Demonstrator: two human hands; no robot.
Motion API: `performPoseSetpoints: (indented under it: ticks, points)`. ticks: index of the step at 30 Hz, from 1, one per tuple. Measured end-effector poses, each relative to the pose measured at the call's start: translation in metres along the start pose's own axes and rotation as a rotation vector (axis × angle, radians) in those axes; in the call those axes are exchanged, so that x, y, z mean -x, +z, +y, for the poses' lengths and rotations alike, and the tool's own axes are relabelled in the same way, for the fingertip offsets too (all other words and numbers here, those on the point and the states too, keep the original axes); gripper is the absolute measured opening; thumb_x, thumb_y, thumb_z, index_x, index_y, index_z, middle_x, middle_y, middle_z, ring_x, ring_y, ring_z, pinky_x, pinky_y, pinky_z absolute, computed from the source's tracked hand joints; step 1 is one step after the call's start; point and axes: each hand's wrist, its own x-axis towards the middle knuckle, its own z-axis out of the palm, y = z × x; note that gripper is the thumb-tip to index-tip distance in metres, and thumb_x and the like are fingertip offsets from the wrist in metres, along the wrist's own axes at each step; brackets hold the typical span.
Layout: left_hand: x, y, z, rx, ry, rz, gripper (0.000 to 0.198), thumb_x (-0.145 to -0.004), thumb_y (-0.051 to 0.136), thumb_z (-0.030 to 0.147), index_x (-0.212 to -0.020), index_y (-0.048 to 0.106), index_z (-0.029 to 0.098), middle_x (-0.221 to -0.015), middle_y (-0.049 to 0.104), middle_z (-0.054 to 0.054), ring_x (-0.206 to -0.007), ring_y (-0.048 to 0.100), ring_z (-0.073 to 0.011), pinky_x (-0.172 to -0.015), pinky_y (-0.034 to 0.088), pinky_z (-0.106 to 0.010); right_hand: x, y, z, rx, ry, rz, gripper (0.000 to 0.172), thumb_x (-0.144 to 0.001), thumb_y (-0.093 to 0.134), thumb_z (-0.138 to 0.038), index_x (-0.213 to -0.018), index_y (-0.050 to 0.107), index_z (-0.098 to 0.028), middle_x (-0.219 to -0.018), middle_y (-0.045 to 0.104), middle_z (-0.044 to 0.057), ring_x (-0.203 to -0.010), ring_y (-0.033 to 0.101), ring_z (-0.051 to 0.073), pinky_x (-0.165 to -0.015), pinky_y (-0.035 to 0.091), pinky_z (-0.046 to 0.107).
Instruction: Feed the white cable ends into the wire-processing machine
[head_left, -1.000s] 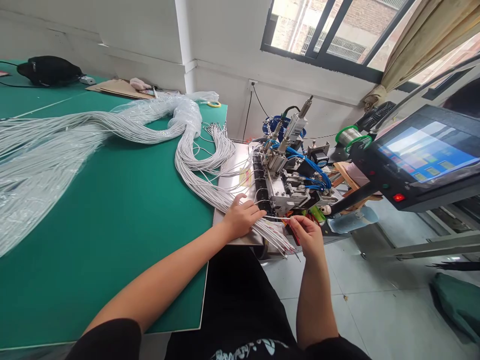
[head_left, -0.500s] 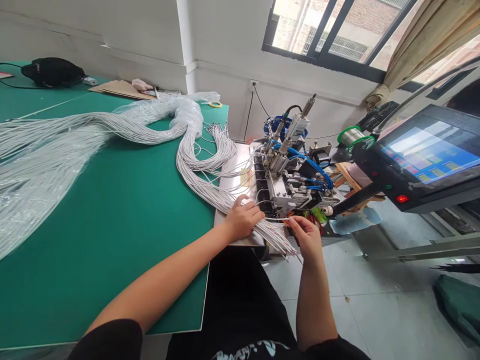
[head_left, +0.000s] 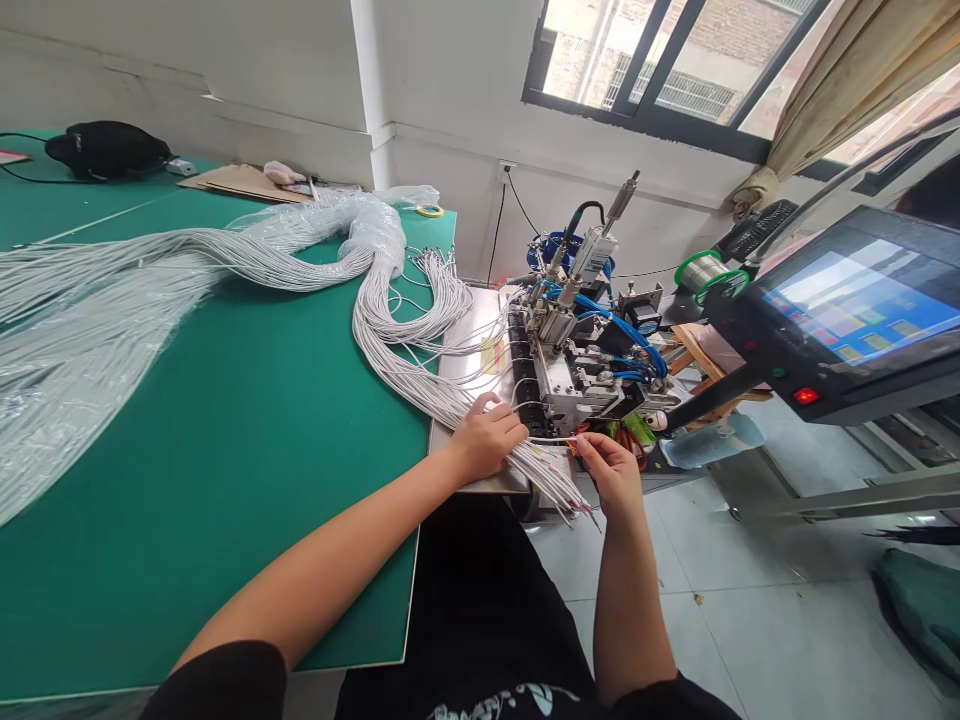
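Cables [head_left: 382, 345] are curving in a white bundle from the green table [head_left: 300, 420] past the near corner of the machine [head_left: 559, 375]. There, the left hand [head_left: 489, 438] is lying over the bundle, fingers curling; whether they are gripping, I cannot tell. Just beside that corner, the right hand [head_left: 611, 470] is pinching a single cable [head_left: 551, 439] between thumb and fingertip.

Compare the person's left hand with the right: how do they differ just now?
The left hand lies back-up across the bundle; the right hand is off it, pinching a single wire.
The left hand is nearer the green table, the right hand nearer the screen.
Both are bare and at work among white wires.
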Motion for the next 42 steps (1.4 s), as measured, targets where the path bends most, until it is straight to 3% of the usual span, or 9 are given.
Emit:
performPoseSetpoints:
  ticks: [9, 15, 21, 42]
  points:
    - [-0.0018, 0.0002, -0.0008, -0.005, 0.023, -0.055, 0.018, -0.073, 0.052, 0.011, -0.086, 0.061, 0.020, -0.082, 0.065, -0.003, -0.084, 0.054, -0.0188, -0.092, 0.031, -0.038, 0.0007, 0.0012, -0.0002, 0.004, 0.002, 0.019, 0.034, -0.069, 0.074, -0.050, -0.082, 0.070, -0.019, -0.077, 0.067, 0.005, -0.068, 0.059, 0.016, -0.061, 0.049, 0.027]
    - [-0.0013, 0.0011, -0.0009, 0.002, 0.037, -0.013, 0.019, -0.073, 0.050, 0.010, -0.084, 0.061, 0.020, -0.080, 0.064, -0.003, -0.082, 0.054, -0.0188, -0.091, 0.032, -0.038, 0.0014, 0.0023, -0.0009, -0.005, 0.012, 0.006, 0.032, -0.070, 0.074, -0.048, -0.081, 0.070, -0.019, -0.074, 0.065, 0.004, -0.064, 0.056, 0.014, -0.056, 0.046, 0.025]
    - [-0.0014, 0.0011, -0.0010, 0.002, 0.030, -0.047, 0.018, -0.073, 0.052, 0.010, -0.086, 0.061, 0.019, -0.083, 0.064, -0.003, -0.084, 0.054, -0.0194, -0.092, 0.032, -0.038, 0.0006, 0.0017, 0.0020, 0.002, 0.020, 0.011, 0.033, -0.069, 0.074, -0.049, -0.081, 0.070, -0.018, -0.072, 0.064, 0.003, -0.058, 0.053, 0.013, -0.051, 0.042, 0.024]
    - [-0.0011, 0.0015, -0.0017, 0.009, 0.032, -0.045, 0.014, -0.077, 0.052, 0.013, -0.087, 0.061, 0.019, -0.085, 0.064, -0.004, -0.084, 0.053, -0.0194, -0.087, 0.035, -0.035, 0.0016, 0.0050, -0.0003, -0.055, 0.016, 0.041, 0.030, -0.068, 0.077, -0.044, -0.080, 0.072, -0.017, -0.069, 0.064, 0.002, -0.060, 0.053, 0.013, -0.056, 0.042, 0.025]
